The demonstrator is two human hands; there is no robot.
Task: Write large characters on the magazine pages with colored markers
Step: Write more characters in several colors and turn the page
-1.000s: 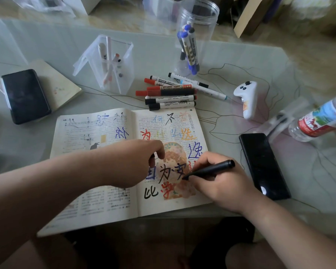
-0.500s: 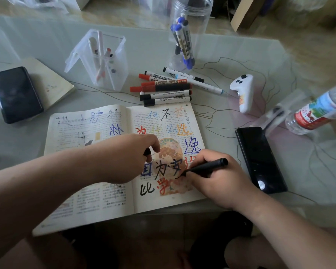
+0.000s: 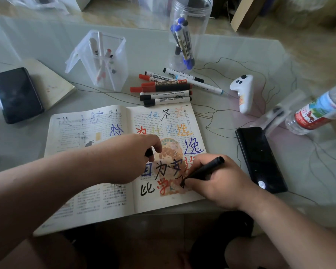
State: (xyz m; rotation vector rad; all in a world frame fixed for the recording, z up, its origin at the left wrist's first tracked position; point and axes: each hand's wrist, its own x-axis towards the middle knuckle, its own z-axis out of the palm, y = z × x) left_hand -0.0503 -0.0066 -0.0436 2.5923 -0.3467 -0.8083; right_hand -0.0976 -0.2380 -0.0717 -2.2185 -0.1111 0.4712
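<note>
Currently on the glass table (image 3: 231,51):
1. Magazine (image 3: 89,202), open flat, large coloured characters across both pages.
2. My right hand (image 3: 219,183), clamped on a black marker (image 3: 204,169), tip on the right page.
3. My left hand (image 3: 130,156), fingers curled around a small black cap, resting on the magazine.
4. Loose markers (image 3: 167,90), just beyond the magazine.

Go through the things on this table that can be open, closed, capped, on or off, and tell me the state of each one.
magazine: open flat, both pages written on
black marker: uncapped, tip on the right page
right hand: gripping the black marker
left hand: closed on a small dark piece, probably the cap
loose markers: capped, lying flat
round jar: lid off, markers inside
phone: screen dark
water bottle: lying on its side
</note>
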